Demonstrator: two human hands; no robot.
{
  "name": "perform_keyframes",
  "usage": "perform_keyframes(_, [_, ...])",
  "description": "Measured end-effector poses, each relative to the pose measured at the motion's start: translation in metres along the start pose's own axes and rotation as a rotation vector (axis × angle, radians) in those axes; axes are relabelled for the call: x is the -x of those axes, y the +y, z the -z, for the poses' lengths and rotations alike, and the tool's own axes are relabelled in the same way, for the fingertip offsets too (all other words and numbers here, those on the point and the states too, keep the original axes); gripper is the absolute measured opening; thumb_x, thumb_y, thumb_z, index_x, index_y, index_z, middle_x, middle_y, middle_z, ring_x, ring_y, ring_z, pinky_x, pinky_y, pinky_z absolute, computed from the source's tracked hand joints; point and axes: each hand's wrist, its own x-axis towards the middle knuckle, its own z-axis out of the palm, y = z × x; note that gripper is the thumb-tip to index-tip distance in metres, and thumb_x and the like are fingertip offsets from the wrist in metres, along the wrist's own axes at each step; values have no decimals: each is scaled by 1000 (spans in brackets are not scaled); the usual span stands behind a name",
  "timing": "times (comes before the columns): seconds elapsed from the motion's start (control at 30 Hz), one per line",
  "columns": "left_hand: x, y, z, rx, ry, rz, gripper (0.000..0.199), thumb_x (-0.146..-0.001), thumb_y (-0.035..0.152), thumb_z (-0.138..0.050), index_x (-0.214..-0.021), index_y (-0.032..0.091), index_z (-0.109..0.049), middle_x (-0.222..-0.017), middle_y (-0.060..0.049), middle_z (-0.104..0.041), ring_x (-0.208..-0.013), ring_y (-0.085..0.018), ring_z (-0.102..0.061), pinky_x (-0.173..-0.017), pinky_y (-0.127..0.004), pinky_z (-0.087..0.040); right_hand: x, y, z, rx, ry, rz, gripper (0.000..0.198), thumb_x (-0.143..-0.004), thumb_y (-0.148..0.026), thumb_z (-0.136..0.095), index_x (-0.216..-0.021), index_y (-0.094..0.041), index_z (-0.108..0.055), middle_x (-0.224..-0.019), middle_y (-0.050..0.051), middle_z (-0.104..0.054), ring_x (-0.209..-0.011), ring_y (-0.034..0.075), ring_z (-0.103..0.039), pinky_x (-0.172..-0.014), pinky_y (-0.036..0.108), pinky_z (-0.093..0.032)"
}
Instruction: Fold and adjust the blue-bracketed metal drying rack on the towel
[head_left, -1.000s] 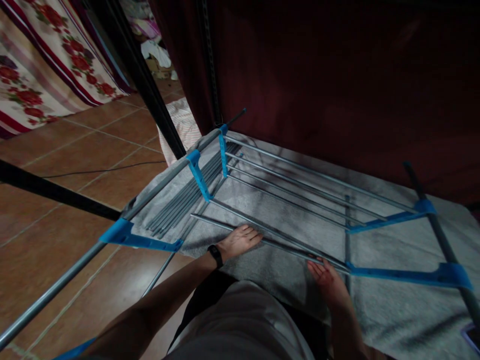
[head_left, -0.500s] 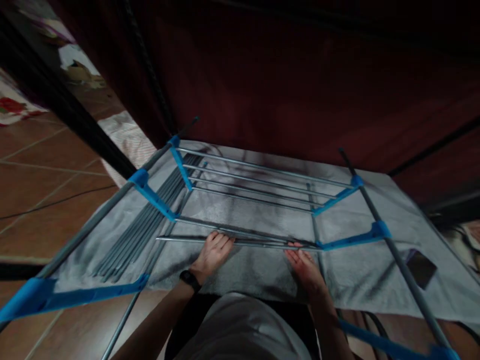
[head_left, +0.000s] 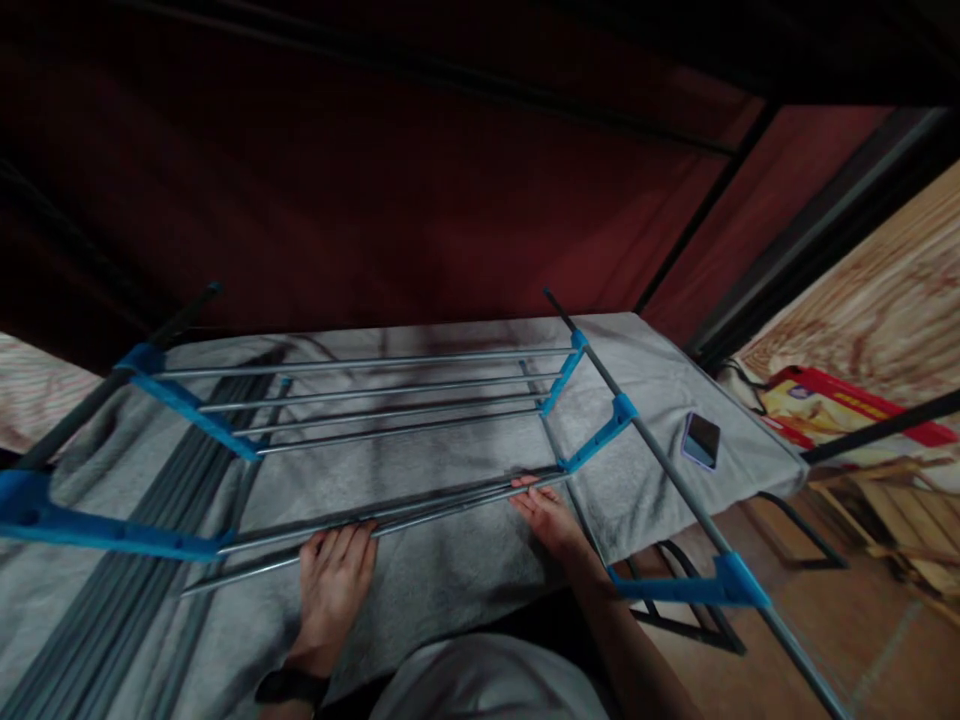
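A loose grey metal tube (head_left: 420,520) runs slantwise in front of me. My left hand (head_left: 337,575), with a dark watch on its wrist, is closed over its left half. Farther right, my right hand (head_left: 544,512) pinches the tube with its fingers. The tube's right end is at a blue plastic bracket (head_left: 600,437); whether it sits in a hole I cannot tell. Its left end sticks out free, near the left blue bracket (head_left: 127,535). Just behind lies another tube (head_left: 277,535) that joins these two brackets. Several crossbars (head_left: 397,390) span the far pair of brackets.
A bundle of grey tubes (head_left: 135,560) lies at left on the grey blanket (head_left: 457,590). A phone (head_left: 702,440) rests at right, near a red and yellow box (head_left: 832,405). Dark red fabric (head_left: 420,220) hangs behind the rack. The rack's right upright (head_left: 675,480) slopes toward me.
My view has swung to the right, so the rack appears farther left. Both hands still hold the tube, its right end now close against the right bracket.
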Motion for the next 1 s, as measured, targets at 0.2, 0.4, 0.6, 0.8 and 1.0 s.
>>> perform_keyframes(0.2, [0,-3,0,21,12,-25,27,-105,27,-46,-112,19,-70,-92,-6,-76,-87,-24,-66,-88,-37,-41,-1,-2,2,-84,17,-6,26,-76,-35,-87,-100,-35,-78,-116,0,-78,-120,23,-69,-114,48,-51])
perform_keyframes(0.4, [-2,-3,2,9,36,-28,28,-106,31,-44,-113,19,-69,-90,-5,-75,-85,-24,-66,-85,-38,-40,-8,-13,-21,-124,-67,-1,26,-81,-39,-85,-104,-29,-77,-121,2,-77,-122,21,-68,-110,41,-51])
perform_keyframes(0.6, [3,-6,0,-61,22,111,32,-106,29,-40,-114,17,-68,-98,-9,-76,-93,-26,-67,-91,-42,-39,-16,-21,-36,-113,-63,39,22,-81,-39,-87,-93,-26,-74,-109,2,-79,-108,18,-73,-98,34,-57])
perform_keyframes(0.8, [3,-7,-3,-86,-72,166,39,-105,30,-39,-125,16,-70,-117,-14,-73,-101,-27,-66,-88,-40,-43,-15,-24,-23,-36,-85,4,26,-80,-44,-88,-91,-26,-73,-108,2,-79,-99,18,-74,-94,38,-58])
perform_keyframes(1.0, [2,-5,-2,-101,-197,248,42,-104,23,-38,-133,20,-68,-126,-12,-71,-105,-27,-67,-88,-40,-45,-18,-24,-16,119,-52,52,27,-78,-48,-86,-90,-27,-76,-104,5,-78,-94,21,-73,-95,41,-57])
